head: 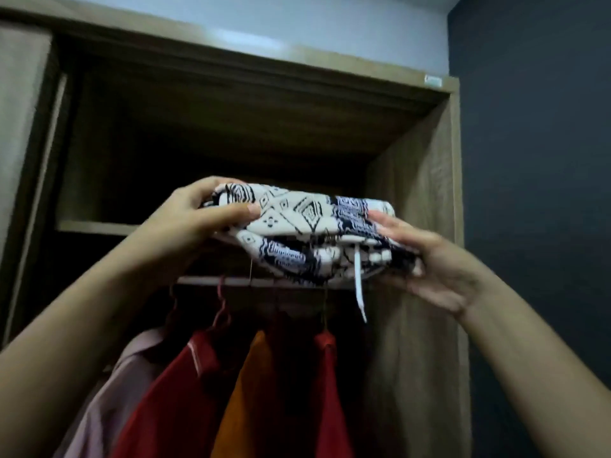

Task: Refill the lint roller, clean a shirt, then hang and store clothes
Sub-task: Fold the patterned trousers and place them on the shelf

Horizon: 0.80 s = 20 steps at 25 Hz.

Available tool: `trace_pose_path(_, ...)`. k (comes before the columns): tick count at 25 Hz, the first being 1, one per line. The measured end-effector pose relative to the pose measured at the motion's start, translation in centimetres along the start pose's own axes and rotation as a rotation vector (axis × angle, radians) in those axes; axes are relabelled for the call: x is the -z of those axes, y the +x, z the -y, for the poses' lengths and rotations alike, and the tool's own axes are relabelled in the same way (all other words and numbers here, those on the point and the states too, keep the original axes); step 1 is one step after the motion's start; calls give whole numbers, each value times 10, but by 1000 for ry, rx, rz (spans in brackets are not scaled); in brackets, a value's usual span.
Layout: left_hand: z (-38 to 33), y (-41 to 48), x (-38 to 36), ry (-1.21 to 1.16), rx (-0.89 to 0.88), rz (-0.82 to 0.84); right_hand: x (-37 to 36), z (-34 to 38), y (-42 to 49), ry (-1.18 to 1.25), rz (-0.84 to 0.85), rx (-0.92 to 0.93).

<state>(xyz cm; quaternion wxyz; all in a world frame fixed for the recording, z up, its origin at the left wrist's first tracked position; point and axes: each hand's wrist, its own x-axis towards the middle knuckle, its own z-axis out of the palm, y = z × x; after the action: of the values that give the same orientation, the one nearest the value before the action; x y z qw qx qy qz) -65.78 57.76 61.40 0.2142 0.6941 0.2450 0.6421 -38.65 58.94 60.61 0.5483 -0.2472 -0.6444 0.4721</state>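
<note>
Wardrobe's open, top shelf sits just behind and about level with the folded patterned garment. Left hand and right hand each clamp an end, long axis sideways, so probably straight forward.

No legible text, brand, number or sign appears anywhere in this view. A small pale label sits on the top right corner of the wardrobe, but it is too blurred to read. The folded cloth bears only geometric patterning, not lettering.
</note>
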Motion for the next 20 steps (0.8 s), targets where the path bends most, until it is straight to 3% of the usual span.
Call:
trace_pose_path(4, 16, 89, -1, -88, 64, -7, -3, 31, 87, 61, -230, 156)
trace_pose_path(11, 72, 197, -24, -95, 213, -53, 29, 27, 192, -1, -437, 254)
trace_pose_path(12, 77, 204, -28, -64, 243, -30, 39, 22, 205, -104, -502, 263)
trace_pose_path(14, 86, 213, -31, 87, 356, 59, 59, 13, 219, -599, -617, 191)
trace_pose_path(17, 83, 214, -25, 651, 445, 215, 68, 8, 208, -1434, -522, -108)
trace_pose_path(19, 77, 214, -21, 1037, 266, 269, 68, 17, 200, -1659, -414, 7)
trace_pose_path(20, 74, 214, -21, 1110, 134, 326, 69, 26, 197, -1616, -308, 101)
